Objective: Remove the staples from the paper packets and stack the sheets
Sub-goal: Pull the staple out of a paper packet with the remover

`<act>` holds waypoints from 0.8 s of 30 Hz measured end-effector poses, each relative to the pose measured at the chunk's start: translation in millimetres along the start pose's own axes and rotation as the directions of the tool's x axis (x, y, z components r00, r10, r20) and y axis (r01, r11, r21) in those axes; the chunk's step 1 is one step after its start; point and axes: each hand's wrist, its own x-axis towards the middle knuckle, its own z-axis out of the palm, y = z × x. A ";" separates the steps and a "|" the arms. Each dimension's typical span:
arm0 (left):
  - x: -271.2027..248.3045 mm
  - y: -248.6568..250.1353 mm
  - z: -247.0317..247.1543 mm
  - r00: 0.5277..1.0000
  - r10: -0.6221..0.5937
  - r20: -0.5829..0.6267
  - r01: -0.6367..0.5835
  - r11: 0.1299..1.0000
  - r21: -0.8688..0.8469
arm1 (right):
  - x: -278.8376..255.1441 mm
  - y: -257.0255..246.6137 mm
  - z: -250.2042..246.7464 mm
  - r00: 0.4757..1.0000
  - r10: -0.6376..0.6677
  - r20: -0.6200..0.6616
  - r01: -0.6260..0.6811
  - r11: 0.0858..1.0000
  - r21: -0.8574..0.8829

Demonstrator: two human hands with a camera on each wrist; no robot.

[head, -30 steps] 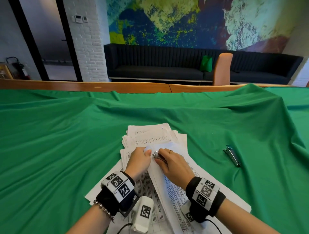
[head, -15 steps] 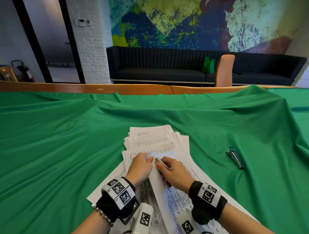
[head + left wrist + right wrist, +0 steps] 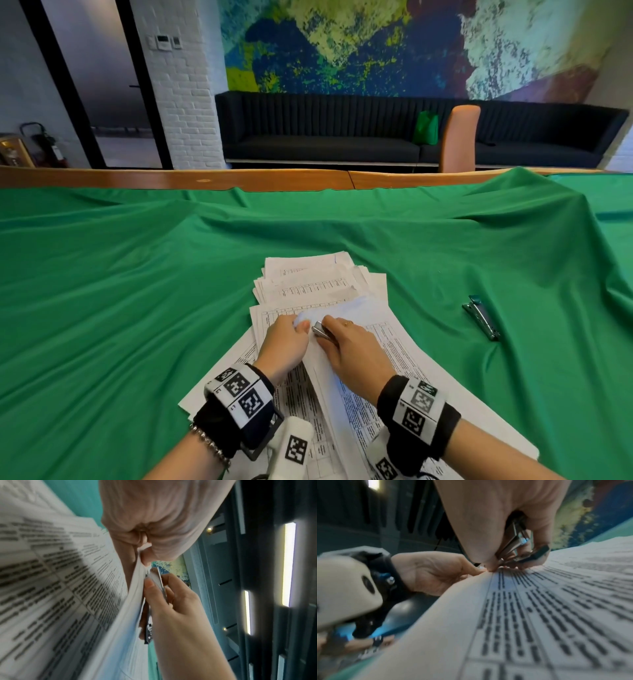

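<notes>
Packet [image 3: 346, 394] at my 6 o'clock, on cloth [image 3: 120, 291] | left hand [image 3: 284, 346] pinches its corner, I judge to steady it | right hand [image 3: 356, 356] grips remover [image 3: 319, 331] at that corner | loose sheets [image 3: 308, 284] 12 o'clock | stapler [image 3: 481, 322] 2 o'clock, idle

Green cloth [image 3: 137, 291], white black-printed sheets [image 3: 404, 363], silver staple remover [image 3: 320, 330], black-and-white checkered wristbands [image 3: 239, 390].

Both forearms bare, no sleeves. Left wrist [image 3: 239, 404]: black strap, white band with square black-and-white fiducial tags, white camera pod [image 3: 291, 448] with its own tag, beaded bracelet [image 3: 209, 445]. Right wrist [image 3: 419, 411]: same strap, tags, white pod. Ring [image 3: 347, 322] on right hand.
</notes>
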 end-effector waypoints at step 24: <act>5.1 -3.9 7.5 0.997 -0.030 -0.077 0.023 0.996 -0.089 | 10.8 -7.0 -17.7 0.953 0.236 0.189 -0.299 0.830 0.471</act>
